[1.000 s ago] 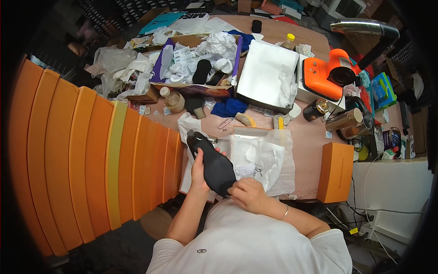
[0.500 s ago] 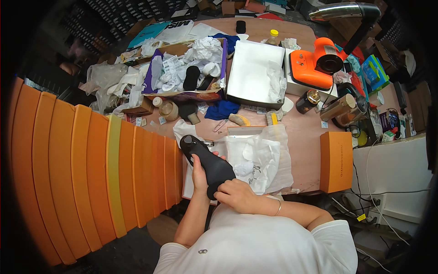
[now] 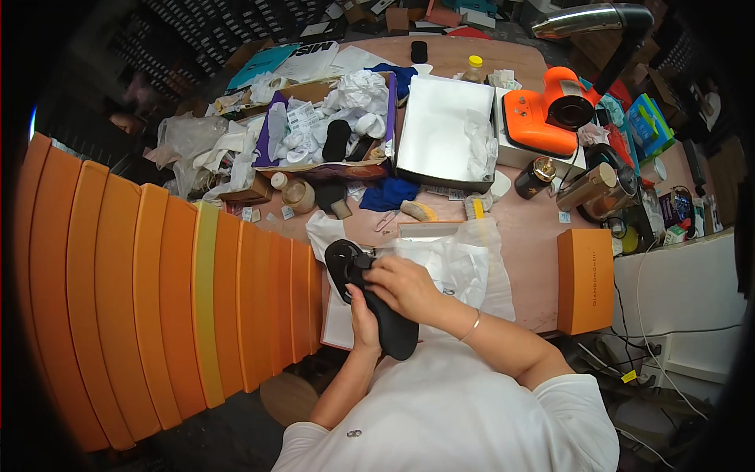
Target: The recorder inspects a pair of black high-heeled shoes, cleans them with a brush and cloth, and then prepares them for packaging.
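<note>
A black shoe is held slantwise in front of my chest, above an open shoe box. My left hand grips it from the left side, thumb along its edge. Bent fingers of my right hand pinch at the dark strap-like part near the shoe's far end; exactly what they hold is hidden. White tissue paper lies spread over the box, just beyond my right hand.
A long row of orange boxes stands along the left. Farther back are a purple box of crumpled paper, a white-lined box and an orange machine. A closed orange box stands at the right edge.
The shoe has turned in my left hand, showing its strap-like part. My right hand has moved from the shoe's near end to its far end.
</note>
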Demonstrator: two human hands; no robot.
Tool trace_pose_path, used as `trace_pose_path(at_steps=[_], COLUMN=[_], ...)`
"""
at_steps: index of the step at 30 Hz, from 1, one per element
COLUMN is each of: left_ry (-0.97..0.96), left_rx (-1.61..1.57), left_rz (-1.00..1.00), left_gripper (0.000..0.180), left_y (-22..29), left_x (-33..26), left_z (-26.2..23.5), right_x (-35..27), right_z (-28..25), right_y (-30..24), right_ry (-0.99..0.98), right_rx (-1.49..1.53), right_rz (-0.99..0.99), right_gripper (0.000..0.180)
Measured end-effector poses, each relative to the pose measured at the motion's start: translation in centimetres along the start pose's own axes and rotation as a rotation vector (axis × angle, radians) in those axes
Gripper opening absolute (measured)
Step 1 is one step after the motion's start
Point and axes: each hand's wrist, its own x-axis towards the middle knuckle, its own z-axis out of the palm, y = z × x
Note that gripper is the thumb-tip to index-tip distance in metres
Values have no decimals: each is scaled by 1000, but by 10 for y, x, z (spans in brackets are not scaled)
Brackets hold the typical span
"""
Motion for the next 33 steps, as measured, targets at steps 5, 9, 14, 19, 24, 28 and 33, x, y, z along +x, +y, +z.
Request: trace_pose_path(at_steps=[5, 9, 14, 19, 24, 28, 33], left_ry=[-85, -24, 163, 12, -6, 25, -128], left_rx=[-21, 30, -189, -315, -386, -384, -376], left_rz=[-35, 5, 12, -120, -169, -168, -242], left_gripper=[68, 69, 69, 51, 50, 49, 46], left_y=[-9, 3, 39, 26, 15, 22, 16], left_x=[3, 9, 35, 42, 39, 36, 40], left_z=[-22, -15, -37, -48, -42, -32, -62], right_x=[-8, -14, -99, -7, -29, -110, -94], right_z=[-4, 1, -22, -69, -23, 36, -5], right_y=[-1, -4, 20, 100, 109, 134, 90], right_ry=[-63, -58, -403, 89, -526, -793, -217], right_rx=[5, 40, 36, -594, -423, -582, -99], right_rz=[-92, -44, 91, 28, 227, 228, 468], right_gripper=[22, 23, 23, 38, 38, 29, 31])
